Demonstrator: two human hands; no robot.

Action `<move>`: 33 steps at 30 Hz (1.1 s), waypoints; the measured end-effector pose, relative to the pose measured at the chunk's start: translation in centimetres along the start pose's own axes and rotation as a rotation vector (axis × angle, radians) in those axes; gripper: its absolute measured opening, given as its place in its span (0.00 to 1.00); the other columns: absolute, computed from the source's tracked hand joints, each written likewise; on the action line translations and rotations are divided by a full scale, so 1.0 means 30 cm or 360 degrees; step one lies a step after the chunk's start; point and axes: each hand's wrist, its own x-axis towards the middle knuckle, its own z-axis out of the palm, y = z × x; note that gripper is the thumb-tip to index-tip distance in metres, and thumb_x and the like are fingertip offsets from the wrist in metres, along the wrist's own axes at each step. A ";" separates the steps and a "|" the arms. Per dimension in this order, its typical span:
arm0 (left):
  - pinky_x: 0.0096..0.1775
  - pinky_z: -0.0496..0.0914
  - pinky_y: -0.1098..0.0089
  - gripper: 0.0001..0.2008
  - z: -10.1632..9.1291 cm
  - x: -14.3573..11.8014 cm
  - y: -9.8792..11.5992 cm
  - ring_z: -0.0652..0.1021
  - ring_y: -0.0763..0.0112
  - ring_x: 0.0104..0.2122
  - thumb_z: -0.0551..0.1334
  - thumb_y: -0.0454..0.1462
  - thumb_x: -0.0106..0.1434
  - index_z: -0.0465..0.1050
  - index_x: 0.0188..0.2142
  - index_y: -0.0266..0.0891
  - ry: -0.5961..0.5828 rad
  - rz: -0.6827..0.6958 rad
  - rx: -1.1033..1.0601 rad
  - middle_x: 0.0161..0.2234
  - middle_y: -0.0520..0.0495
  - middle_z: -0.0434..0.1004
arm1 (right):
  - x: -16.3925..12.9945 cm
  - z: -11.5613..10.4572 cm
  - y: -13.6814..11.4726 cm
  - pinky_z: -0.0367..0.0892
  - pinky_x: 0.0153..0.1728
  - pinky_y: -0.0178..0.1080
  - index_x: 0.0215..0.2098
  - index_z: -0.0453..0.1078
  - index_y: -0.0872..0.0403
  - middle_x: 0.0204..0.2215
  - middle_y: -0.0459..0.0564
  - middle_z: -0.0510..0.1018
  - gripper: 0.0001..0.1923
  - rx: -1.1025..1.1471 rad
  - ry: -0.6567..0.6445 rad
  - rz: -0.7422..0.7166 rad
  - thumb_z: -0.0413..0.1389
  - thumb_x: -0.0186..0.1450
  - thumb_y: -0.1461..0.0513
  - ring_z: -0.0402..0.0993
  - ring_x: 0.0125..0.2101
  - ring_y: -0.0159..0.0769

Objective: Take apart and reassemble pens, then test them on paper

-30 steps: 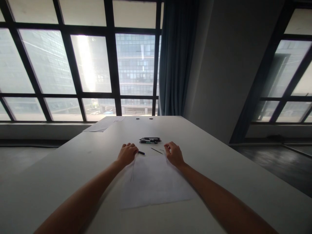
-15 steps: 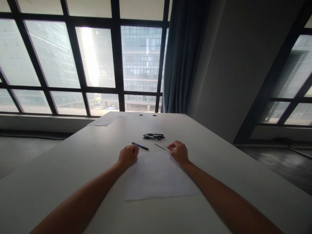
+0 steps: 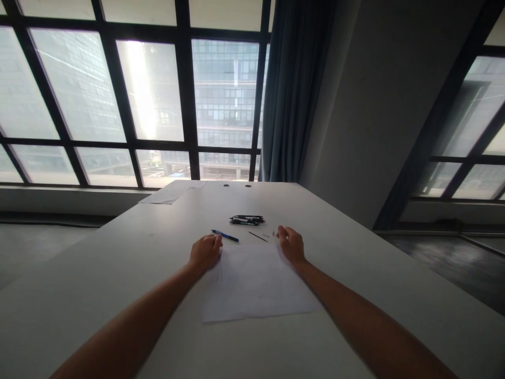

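White sheet of paper [image 3: 256,281], one, lying flat on the pale surface [image 3: 118,273] straight ahead of the person, long edges running away from them; both hands rest at its far corners, a placing that would pin it against sliding. Left hand [image 3: 205,251]: knuckles curled, fingertips down at the sheet's far left corner, grip closed loosely on nothing visible. Right hand [image 3: 291,245]: at the far right corner, fingers bent; whether its grip pinches some small part cannot be told at this distance. Blue pen [image 3: 225,236]: loose, just beyond the left hand, apart from it. Thin dark rod [image 3: 258,237], possibly a refill: between the hands, past the paper's edge. Bundle of dark pens [image 3: 246,220]: farther out, grouped together. More papers [image 3: 170,192]: at the far left edge near the window [image 3: 150,89]
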 end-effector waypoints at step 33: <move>0.49 0.64 0.58 0.16 0.014 0.200 0.023 0.70 0.58 0.51 0.56 0.32 0.62 0.74 0.47 0.49 -0.0540 0.0499 0.0512 0.49 0.45 0.74 | -0.006 0.044 -0.057 0.58 0.37 0.40 0.29 0.77 0.54 0.35 0.54 0.78 0.10 -0.0767 -0.0523 -0.0340 0.54 0.63 0.64 0.70 0.39 0.41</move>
